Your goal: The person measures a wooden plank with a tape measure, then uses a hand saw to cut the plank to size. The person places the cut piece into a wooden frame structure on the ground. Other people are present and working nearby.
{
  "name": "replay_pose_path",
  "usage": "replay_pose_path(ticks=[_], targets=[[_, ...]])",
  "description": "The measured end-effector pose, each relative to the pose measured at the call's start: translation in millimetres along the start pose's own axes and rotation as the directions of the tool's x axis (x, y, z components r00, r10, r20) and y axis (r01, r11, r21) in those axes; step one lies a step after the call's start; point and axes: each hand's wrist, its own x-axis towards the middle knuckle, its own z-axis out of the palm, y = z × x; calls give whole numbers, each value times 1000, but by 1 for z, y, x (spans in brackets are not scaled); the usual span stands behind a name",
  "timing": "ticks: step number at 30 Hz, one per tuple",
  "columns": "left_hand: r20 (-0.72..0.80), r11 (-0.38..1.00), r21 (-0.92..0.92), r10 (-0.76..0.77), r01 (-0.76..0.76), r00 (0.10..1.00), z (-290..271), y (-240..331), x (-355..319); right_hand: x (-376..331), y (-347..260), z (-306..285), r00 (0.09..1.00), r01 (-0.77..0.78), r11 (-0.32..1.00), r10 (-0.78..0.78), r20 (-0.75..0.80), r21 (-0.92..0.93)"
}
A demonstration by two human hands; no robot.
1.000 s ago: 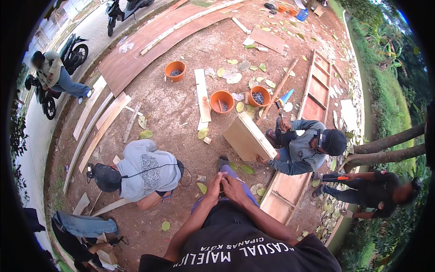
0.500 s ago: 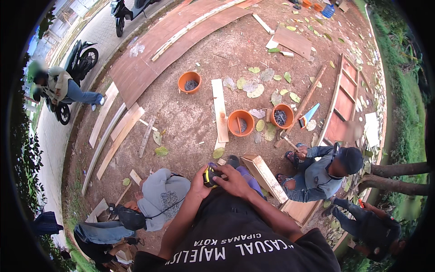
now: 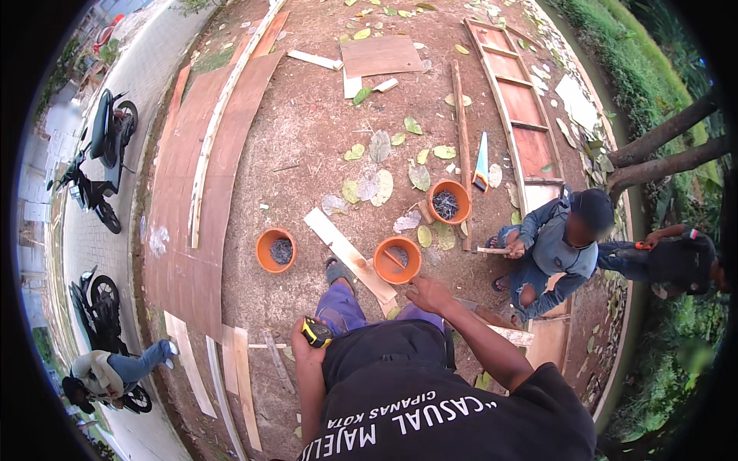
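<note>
My left hand is closed round a yellow-and-black tape measure beside my left thigh. My right hand reaches forward at hip height, its fingers loosely stretched and nothing seen in them. In the picture it lies just by the near rim of an orange bucket, which has a stick and some nails in it. A pale wooden board lies on the ground in front of me, running beside that bucket. My left foot in a dark sandal is set forward next to the board.
Orange buckets of nails stand left and right. A handsaw lies near a long timber and a wooden frame. At right a person crouches with a stick-like tool. Large brown sheets cover the left ground.
My hands have parted: the tape measure, earlier between both, is now in my left hand alone. My right hand has moved forward. The view has turned, and my left foot is further forward.
</note>
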Motion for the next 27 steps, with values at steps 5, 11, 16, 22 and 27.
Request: replay_pose_path(ticks=[5, 11, 16, 22, 27], targets=[[352, 637, 654, 221, -409, 909, 129, 164, 55, 51, -44, 26, 960, -228, 963, 246, 130, -143], [356, -244, 897, -91, -368, 930, 247, 251, 148, 97, -87, -42, 953, -302, 931, 294, 69, 204], [-154, -582, 810, -330, -72, 931, 312, 209, 201, 159, -88, -91, 970, -242, 910, 235, 61, 337], [-81, -348, 928, -537, -133, 840, 408, 191, 288, 297, -44, -184, 983, -182, 881, 176, 55, 437], [-195, -538, 818, -595, -206, 780, 616, 206, 316, 357, 2, -292, 979, -192, 882, 206, 15, 431]])
